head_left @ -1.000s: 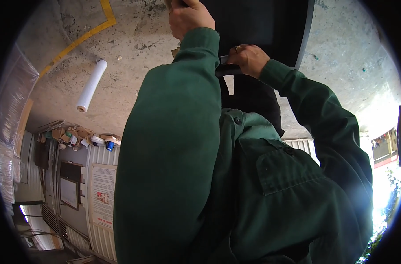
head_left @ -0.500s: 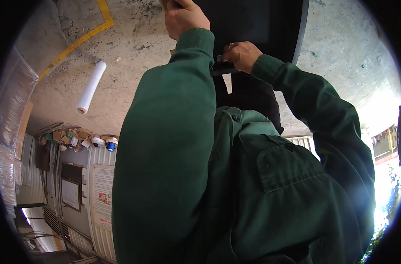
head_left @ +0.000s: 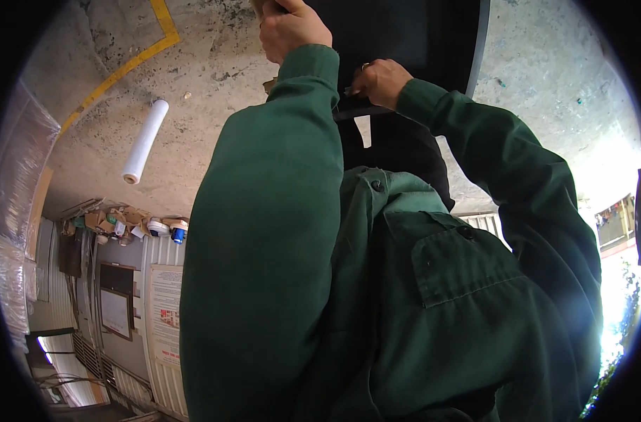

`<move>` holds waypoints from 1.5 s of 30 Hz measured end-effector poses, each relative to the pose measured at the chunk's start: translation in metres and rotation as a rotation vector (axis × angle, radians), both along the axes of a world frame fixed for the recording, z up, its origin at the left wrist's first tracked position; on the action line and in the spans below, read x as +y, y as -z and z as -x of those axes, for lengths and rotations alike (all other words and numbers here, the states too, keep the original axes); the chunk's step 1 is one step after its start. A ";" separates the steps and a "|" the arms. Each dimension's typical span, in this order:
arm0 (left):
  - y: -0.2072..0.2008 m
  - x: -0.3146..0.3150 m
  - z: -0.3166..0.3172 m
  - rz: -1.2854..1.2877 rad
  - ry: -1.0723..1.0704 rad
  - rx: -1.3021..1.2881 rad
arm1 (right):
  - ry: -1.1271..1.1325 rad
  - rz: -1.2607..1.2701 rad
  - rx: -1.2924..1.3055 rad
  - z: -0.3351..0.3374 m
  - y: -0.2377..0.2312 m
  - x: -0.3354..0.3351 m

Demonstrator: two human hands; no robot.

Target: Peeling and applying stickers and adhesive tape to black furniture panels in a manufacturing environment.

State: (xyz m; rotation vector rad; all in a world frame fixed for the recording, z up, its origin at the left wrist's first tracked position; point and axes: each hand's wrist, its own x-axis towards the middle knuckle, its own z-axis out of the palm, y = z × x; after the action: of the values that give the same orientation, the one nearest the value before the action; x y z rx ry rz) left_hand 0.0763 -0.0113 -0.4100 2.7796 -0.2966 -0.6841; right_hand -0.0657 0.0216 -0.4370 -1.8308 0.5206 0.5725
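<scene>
My right fingers (head_left: 367,79) nearly together at a small greyish piece (head_left: 348,91), grip unclear, large flat black panel (head_left: 419,42) behind them, my left fingers (head_left: 271,35) curled, hold unclear too, white cylindrical roll (head_left: 146,141) leftward of both

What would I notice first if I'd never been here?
Probably the huge green sleeve left of centre, its left hand at the top. Then the right hand near the lower edge of a black panel. Farther left, a white roll lies below a yellow line.
</scene>
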 end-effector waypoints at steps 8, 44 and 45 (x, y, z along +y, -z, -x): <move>0.014 0.000 -0.007 0.063 0.006 -0.050 | 0.024 -0.036 0.112 -0.003 -0.001 -0.003; 0.011 -0.002 -0.006 0.095 0.020 -0.044 | -0.062 0.309 -0.186 0.003 -0.003 0.007; 0.011 -0.002 -0.006 0.094 0.019 -0.046 | -0.062 0.308 -0.188 0.003 -0.002 0.007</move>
State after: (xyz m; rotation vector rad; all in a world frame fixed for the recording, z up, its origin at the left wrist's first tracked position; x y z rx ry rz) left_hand 0.0821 -0.0130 -0.4211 2.7087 -0.3562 -0.5953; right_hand -0.0691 0.0283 -0.4347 -2.1741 0.4433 0.3698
